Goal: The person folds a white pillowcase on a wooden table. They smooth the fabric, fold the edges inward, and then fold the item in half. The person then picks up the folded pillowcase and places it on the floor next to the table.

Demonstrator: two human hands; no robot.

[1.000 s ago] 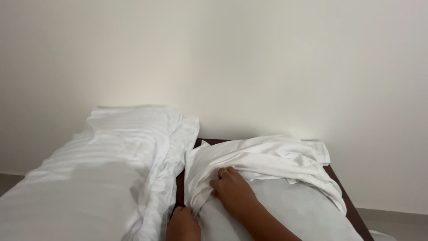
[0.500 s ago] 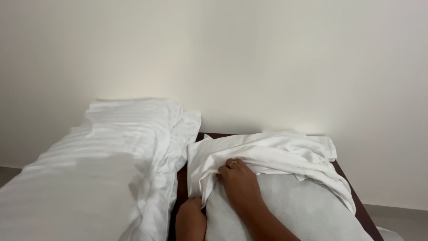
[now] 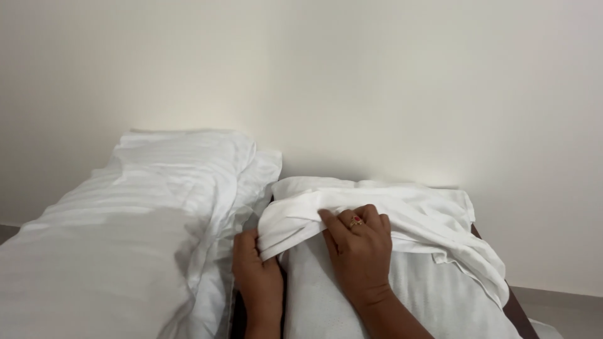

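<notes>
A bunched white sheet (image 3: 383,210) lies across the far end of a bare white mattress (image 3: 427,295), and everything else here is placed from that sheet. The right hand (image 3: 359,250) rests flat on the mattress just at the sheet's near edge, palm down, fingers spread a little and their tips pressed against the rolled hem; a ring with a red stone (image 3: 356,221) sits on one finger. The left hand (image 3: 256,271) is at the sheet's left corner, fingers curled closed around the fold of cloth there, gripping it at the mattress edge. Whether the right hand's fingertips actually pinch the hem or merely push on it is hard to tell, since the cloth hides them. Left of the sheet, across a narrow dark gap, a second bed with striped white bedding (image 3: 144,213) runs alongside. Behind the sheet rises a plain cream wall (image 3: 389,81). To the sheet's right, a dark wooden bed frame (image 3: 512,301) shows past the mattress corner.
</notes>
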